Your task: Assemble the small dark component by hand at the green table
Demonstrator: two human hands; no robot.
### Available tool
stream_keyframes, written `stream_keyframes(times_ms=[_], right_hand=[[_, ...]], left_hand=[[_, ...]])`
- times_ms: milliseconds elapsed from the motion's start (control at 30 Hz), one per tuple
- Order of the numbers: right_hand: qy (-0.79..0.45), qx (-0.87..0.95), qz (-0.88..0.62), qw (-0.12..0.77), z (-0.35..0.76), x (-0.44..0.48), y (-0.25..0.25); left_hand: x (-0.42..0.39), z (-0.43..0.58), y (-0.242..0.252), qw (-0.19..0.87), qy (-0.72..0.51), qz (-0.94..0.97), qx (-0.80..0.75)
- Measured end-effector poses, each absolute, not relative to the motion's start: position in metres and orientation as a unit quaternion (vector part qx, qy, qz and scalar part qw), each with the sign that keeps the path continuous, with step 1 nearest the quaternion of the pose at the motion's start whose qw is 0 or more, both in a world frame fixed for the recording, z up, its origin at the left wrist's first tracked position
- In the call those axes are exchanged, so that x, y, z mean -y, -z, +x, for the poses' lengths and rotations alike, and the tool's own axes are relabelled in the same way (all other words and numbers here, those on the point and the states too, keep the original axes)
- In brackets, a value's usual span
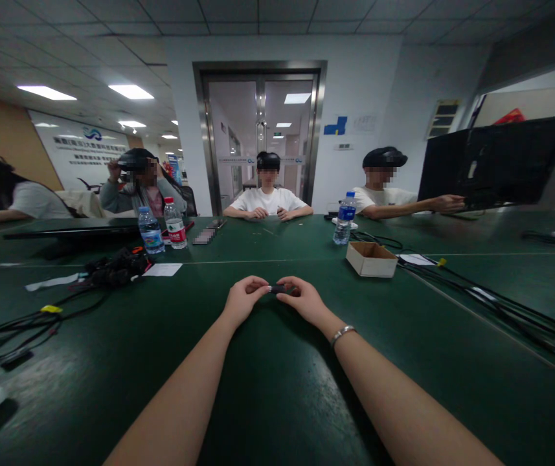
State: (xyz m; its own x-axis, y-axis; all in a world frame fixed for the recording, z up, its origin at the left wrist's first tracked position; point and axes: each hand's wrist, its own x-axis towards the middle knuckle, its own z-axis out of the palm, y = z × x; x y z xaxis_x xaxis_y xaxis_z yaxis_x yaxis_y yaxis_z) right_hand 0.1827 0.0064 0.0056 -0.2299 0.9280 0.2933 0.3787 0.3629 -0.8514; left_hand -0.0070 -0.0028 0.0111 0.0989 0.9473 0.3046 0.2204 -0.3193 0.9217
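Note:
Between my two hands, just above the green table [277,369], is a small dark cylindrical object [277,289] with a shiny metallic end on its left. My left hand [245,298] pinches that metallic end between thumb and fingers. At the black right end, my right hand [304,299] grips it the same way, with a metal bracelet [342,334] on the wrist. The object lies roughly level. Fingertips cover both of its ends, so its exact kind cannot be made out.
An open cardboard box [372,262] and a water bottle [344,220] stand ahead to the right. Two bottles [163,226], black gear [116,266] and coiled cables [19,330] are at left. More cables [491,298] run along the right. Several people with headsets sit across the table.

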Motion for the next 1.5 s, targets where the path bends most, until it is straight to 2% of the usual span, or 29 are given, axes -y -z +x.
stream_keyframes(times_ms=[500,800,1067,1300,1500], right_hand=[[-0.344,0.711,-0.454,0.412,0.182,-0.005,-0.008],[-0.364,0.704,-0.455,0.405,0.181,-0.001,-0.014],[-0.366,0.704,-0.451,0.409,0.182,-0.005,-0.009],[-0.352,0.702,-0.463,0.410,0.181,-0.004,-0.011],[-0.340,0.710,-0.462,0.408,0.181,-0.003,-0.011]], left_hand=[[-0.002,-0.009,-0.003,0.425,-0.513,0.613,-0.424],[0.008,-0.008,-0.016,0.414,-0.495,0.626,-0.437],[0.001,-0.009,-0.009,0.433,-0.533,0.592,-0.423],[-0.001,-0.010,-0.007,0.401,-0.446,0.608,-0.521],[0.000,-0.010,-0.008,0.366,-0.427,0.658,-0.501]])
